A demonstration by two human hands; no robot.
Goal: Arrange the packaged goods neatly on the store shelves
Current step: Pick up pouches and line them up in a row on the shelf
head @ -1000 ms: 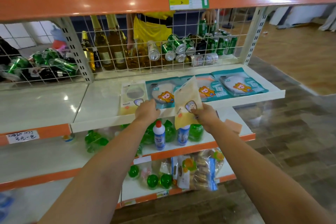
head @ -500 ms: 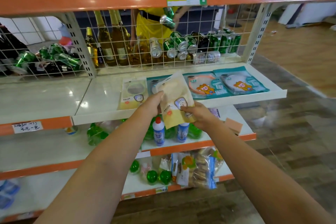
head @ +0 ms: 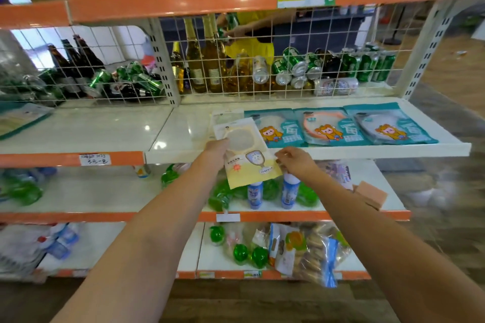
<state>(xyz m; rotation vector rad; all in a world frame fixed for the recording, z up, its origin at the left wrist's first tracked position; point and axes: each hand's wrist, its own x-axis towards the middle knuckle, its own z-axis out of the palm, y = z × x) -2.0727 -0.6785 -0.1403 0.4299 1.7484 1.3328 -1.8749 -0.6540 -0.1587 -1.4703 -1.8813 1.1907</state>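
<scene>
A flat yellow packet [head: 246, 152] with a round window hangs over the front lip of the white shelf [head: 341, 153]. My left hand [head: 216, 149] grips its left edge. My right hand [head: 295, 161] pinches its lower right edge. Under its top end lies a second pale packet [head: 227, 115] on the shelf. To the right, three teal packets [head: 330, 127] with a cartoon figure lie flat in a row, slightly overlapped.
Behind a wire grid [head: 275, 60] stand bottles [head: 207, 60] and green cans [head: 367, 63]; a person in yellow [head: 252, 42] reaches there. Green bottles and two white-blue bottles [head: 273, 191] stand one shelf lower. Snack bags [head: 301, 252] lie on the bottom shelf.
The yellow packet has turned face up and moved left and back onto the shelf, over the pale packet. Both hands moved with it. The view has shifted closer.
</scene>
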